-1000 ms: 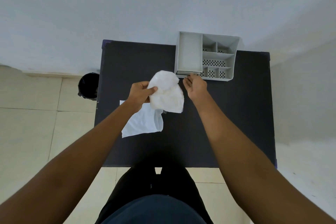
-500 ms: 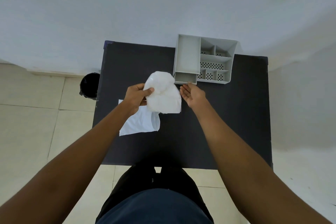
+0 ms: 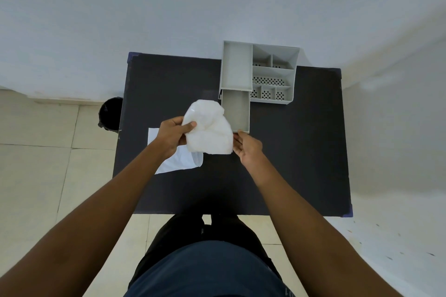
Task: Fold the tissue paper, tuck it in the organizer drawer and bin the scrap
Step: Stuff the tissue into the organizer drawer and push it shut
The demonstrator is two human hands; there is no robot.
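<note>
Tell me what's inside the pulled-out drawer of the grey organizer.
The drawer shows only its bare grey floor; nothing lies in it. The folded tissue paper, held in the left hand, covers nothing of the floor beyond the drawer's near left edge.

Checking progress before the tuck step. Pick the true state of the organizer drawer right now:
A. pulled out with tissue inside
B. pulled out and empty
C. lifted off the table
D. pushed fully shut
B: the drawer juts out from the organizer with a bare floor, while the left hand holds the tissue paper beside it.
</note>
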